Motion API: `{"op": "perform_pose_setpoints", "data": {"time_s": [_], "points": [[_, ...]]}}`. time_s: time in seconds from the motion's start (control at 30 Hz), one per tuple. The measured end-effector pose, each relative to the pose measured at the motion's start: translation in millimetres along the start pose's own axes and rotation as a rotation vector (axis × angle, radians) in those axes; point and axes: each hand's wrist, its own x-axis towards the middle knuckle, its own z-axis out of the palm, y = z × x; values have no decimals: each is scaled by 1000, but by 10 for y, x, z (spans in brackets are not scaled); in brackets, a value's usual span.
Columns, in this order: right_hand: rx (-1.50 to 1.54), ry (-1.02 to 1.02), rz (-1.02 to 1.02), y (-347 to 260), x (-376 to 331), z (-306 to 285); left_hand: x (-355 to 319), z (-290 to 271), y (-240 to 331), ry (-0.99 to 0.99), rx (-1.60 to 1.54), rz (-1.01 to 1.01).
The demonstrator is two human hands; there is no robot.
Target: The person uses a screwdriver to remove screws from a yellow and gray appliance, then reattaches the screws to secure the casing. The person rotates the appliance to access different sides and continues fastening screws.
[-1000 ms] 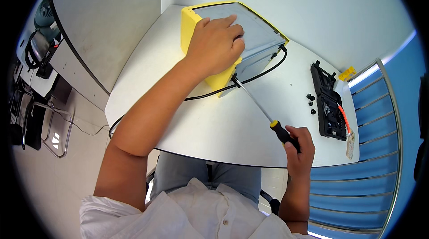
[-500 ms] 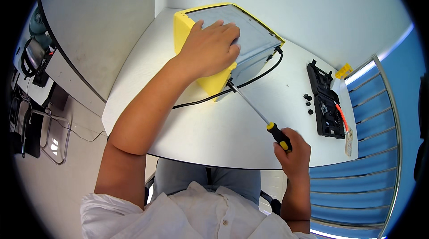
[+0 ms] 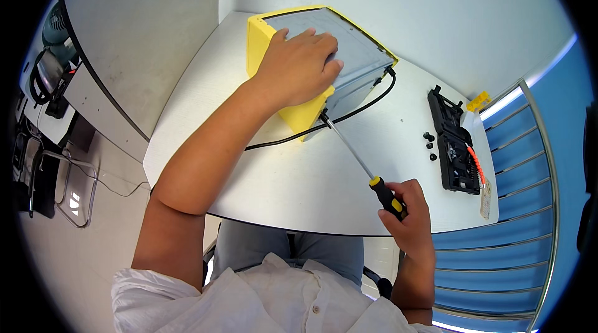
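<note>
A box-shaped appliance with a yellow casing (image 3: 258,45) and grey metal panels (image 3: 358,44) stands on the white table. Across its top, near the left edge, my left hand (image 3: 298,66) lies with the fingers stretched out and pressing on the panel. My right hand (image 3: 408,213) is closed round the black and yellow handle of a long screwdriver (image 3: 350,148). The shaft slants up to the left, its tip at a black fitting (image 3: 324,115) low on the grey side; the exact contact is too small to tell. A black power cord (image 3: 369,106) loops past the shaft.
On the right of the white table (image 3: 274,193) an open black tool case (image 3: 458,161) holds bits and an orange flexible shaft (image 3: 476,165). Several small black parts (image 3: 430,140) lie beside it, and a yellow holder (image 3: 478,101) behind. A metal railing (image 3: 541,140) borders the right.
The screwdriver handle and my right hand have shifted slightly left, and the right hand's grip has turned a little. The appliance and my left hand sit slightly farther right in view.
</note>
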Motion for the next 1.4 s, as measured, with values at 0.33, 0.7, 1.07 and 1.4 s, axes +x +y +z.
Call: {"op": "perform_pose_setpoints", "data": {"time_s": [0.33, 0.7, 1.07, 1.4], "points": [[-134, 118, -142, 96, -10, 86, -8, 14, -10, 22, 5, 12], [-32, 83, 27, 65, 15, 88, -3, 6, -2, 5, 15, 9], [12, 110, -47, 143, -33, 115, -8, 25, -19, 28, 17, 23], [27, 136, 63, 92, -44, 228, -2, 31, -20, 34, 5, 17]]}}
